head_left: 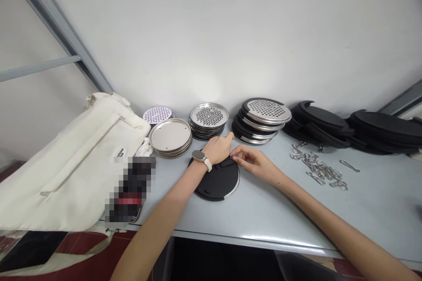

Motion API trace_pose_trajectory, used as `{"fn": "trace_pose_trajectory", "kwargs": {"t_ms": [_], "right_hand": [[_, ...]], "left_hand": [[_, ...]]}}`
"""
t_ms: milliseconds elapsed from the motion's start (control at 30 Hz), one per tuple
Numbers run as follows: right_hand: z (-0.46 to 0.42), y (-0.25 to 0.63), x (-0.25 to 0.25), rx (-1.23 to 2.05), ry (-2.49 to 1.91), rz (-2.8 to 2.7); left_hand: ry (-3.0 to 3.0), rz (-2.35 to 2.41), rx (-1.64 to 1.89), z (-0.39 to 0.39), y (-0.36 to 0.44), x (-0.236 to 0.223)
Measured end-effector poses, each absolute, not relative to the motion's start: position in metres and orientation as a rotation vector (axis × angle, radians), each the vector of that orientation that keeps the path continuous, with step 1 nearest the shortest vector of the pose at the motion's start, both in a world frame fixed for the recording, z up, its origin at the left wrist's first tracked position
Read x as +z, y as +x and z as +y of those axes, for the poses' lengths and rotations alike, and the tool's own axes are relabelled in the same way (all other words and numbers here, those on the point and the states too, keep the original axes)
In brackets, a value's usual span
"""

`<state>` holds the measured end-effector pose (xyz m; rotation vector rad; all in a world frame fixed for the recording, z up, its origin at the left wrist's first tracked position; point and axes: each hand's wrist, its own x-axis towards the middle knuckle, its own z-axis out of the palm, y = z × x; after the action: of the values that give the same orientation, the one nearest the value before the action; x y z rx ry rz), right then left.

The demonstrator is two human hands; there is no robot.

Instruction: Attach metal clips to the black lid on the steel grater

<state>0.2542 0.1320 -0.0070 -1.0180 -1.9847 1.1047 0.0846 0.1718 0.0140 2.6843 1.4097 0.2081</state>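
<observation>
A round black disc with a metal rim (pixel 217 182) lies flat on the grey table (pixel 263 215) in front of me. My left hand (pixel 219 149), with a watch on the wrist, rests curled on the disc's far edge and presses it down. My right hand (pixel 253 162) meets it from the right, fingertips pinched at a small tab on the disc's top edge. What the pinched fingers hold is too small to make out.
Along the wall stand stacks of plain metal plates (pixel 170 137), perforated metal discs (pixel 209 119), black-rimmed grater discs (pixel 262 118) and black covers (pixel 356 129). A heap of metal clips (pixel 318 169) lies at right. A white fabric bag (pixel 75 162) covers the left end.
</observation>
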Motion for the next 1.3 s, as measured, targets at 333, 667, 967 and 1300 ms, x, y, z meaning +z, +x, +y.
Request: {"fn": "trace_pose_trajectory", "kwargs": {"t_ms": [333,667,967,1300], "right_hand": [[0.133,0.259,-0.006,1.295,-0.973,-1.942],[0.134,0.261,-0.01,1.282,-0.937,-1.923],[0.138,0.263,-0.007,1.286,-0.966,-1.969],[0.134,0.263,0.003,0.985,-1.0,-2.182]], "left_hand": [[2.664,1.387,0.187,0.172,0.085,0.014],[2.651,1.389,0.2,0.171,0.085,0.014],[2.671,1.389,0.204,0.173,0.085,0.011],[2.701,1.362,0.242,0.175,0.083,0.007]]}}
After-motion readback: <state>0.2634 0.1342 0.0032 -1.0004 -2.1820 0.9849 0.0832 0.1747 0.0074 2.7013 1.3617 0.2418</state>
